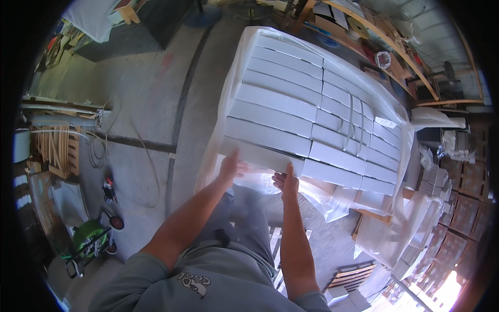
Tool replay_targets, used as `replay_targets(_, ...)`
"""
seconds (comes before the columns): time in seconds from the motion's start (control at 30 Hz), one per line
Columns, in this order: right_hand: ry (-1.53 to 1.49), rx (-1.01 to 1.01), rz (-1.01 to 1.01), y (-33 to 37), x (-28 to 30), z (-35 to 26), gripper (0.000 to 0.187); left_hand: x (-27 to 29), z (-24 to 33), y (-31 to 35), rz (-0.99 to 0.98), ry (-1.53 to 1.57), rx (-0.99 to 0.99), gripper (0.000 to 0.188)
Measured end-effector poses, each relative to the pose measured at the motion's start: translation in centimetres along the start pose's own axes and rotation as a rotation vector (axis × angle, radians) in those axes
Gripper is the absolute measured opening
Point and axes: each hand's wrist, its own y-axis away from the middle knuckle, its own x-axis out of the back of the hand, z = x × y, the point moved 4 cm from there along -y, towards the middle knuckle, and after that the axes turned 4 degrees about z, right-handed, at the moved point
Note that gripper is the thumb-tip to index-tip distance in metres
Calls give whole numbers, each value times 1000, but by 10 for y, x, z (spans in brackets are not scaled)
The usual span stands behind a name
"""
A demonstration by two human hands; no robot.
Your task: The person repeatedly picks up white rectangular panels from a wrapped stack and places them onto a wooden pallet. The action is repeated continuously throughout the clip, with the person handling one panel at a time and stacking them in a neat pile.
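Note:
A long, flat white box [262,155] lies at the near left corner of a stack of white boxes [283,96], with a dark gap between it and the row behind. My left hand [233,167], somewhat blurred, has its thumb against this box and its fingers at the lower near edge. Farther right along the same edge, my right hand [287,182] presses its thumb on the box face, with the fingers bent below. Clear plastic wrap [228,99] hangs round the sides of the stack, and loose straps [351,125] lie on top.
To the left, a green reel on wheels [86,235] and thin loose strapping [150,171] are on the concrete floor. Wooden shelving [384,47] stands behind the stack at the right. A plastic-covered load [387,229] and a wooden pallet [352,275] are at the near right.

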Motion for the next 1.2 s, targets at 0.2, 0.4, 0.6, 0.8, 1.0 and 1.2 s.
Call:
replay_targets(0.2,-28,1,-85,-4,4,8,100,8,-1,-1,-31,-111,10,97)
replay_targets(0.4,-22,-19,-135,-2,12,24,97,8,-10,16,20,-137,46,96)
replay_targets(0.6,-64,49,-181,25,25,53,93,18,-45,39,14,-121,49,93)
replay_targets(0.8,-79,131,-380,43,47,91,70,34,-106,45,100,-52,17,91)
replay_targets(1.0,-689,-225,-512,58,59,120,58,43,-86,102,89,-1024,-336,52)
replay_targets(1.2,-367,-117,-503,59,64,119,62,-5,-1,123,530,-1167,-1298,18)
